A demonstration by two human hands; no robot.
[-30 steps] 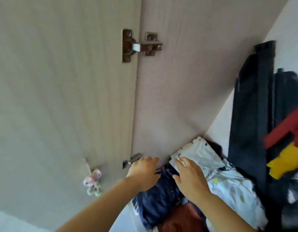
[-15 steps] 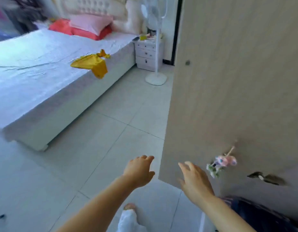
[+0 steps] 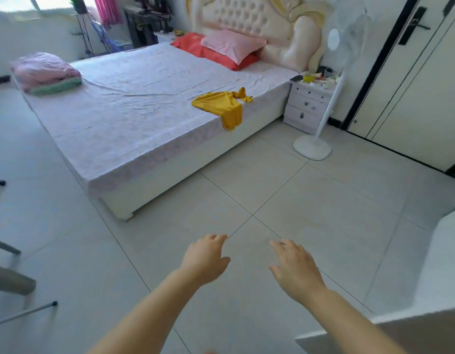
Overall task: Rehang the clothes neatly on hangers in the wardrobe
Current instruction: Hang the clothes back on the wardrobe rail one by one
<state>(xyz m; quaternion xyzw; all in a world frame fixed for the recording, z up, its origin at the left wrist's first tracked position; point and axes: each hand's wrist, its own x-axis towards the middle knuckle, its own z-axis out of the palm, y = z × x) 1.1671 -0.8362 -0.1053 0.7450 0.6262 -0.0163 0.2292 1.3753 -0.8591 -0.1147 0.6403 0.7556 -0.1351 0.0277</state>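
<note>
A person stood in a bedroom with both bare arms stretched forward over the pale tiled floor (image 3: 285,190). The left hand (image 3: 206,259) and the right hand (image 3: 294,268) hung palm down, a little apart, fingers relaxed and loosely spread, holding nothing and touching nothing. Well ahead of them, a yellow garment (image 3: 221,106) lay crumpled on the near edge of the bed (image 3: 119,118), one end drooping over the side of the mattress. At the head of the bed a pink pillow (image 3: 231,46) rested on a red pillow (image 3: 193,44). A folded pink blanket (image 3: 45,70) sat at the bed's far foot corner. Beside the bed stood a white nightstand (image 3: 307,108), with a white standing fan (image 3: 323,116) just in front of it.
</note>
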